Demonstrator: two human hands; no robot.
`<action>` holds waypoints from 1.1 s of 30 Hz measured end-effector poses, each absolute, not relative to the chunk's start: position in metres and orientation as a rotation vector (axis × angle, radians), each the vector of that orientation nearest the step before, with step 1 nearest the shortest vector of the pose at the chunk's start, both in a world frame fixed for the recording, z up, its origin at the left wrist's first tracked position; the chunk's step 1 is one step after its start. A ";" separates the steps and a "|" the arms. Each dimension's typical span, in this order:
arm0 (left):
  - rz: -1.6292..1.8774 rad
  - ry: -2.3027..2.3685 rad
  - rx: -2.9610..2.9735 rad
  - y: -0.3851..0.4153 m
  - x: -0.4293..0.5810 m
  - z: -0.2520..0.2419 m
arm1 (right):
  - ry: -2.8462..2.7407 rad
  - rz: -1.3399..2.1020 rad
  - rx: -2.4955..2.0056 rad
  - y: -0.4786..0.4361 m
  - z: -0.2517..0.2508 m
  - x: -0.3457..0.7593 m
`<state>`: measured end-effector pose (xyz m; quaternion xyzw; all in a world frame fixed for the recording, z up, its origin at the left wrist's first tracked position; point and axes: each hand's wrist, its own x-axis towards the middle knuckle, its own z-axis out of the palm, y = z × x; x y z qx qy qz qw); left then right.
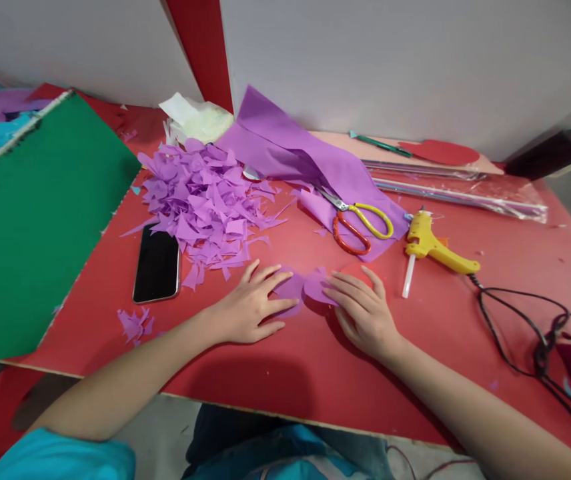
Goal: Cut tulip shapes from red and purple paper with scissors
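My left hand [255, 305] lies with its fingers spread, pressing a flat purple piece [289, 288] onto the red table. Just right of it, another purple piece [317, 288] sits under the fingertips of my right hand [363, 307], which are close together; the thumb side is partly hidden. A red round piece [360, 272] shows beyond the fingers of that hand. Scissors [350, 217] with one yellow and one red handle rest above on purple sheet material [310, 150]. A heap of purple cut pieces [200, 197] lies above my left hand.
A phone [157, 265] and a green board [50, 227] are at the left. To the right are a yellow glue gun [435, 247] and its black cable [515, 320]. Plastic-wrapped strips [460, 193], a green pen [383, 145] and a red oval [440, 152] lie along the back.
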<state>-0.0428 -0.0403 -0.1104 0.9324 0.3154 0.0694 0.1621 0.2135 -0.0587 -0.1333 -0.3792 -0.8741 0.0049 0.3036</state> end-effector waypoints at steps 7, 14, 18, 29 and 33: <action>0.206 0.914 2.649 -0.040 -0.044 -0.113 | -2.526 0.047 -0.980 -0.062 -0.129 0.208; 0.239 0.958 2.659 -0.039 -0.044 -0.116 | -2.755 0.273 -0.814 -0.063 -0.128 0.205; 0.238 0.980 2.639 -0.037 -0.044 -0.118 | -2.793 0.337 -0.834 -0.062 -0.128 0.205; 0.444 1.075 2.689 -0.035 -0.046 -0.119 | -2.819 0.299 -0.828 -0.062 -0.130 0.206; 0.408 1.044 2.707 -0.035 -0.048 -0.119 | -2.816 0.309 -0.834 -0.062 -0.131 0.205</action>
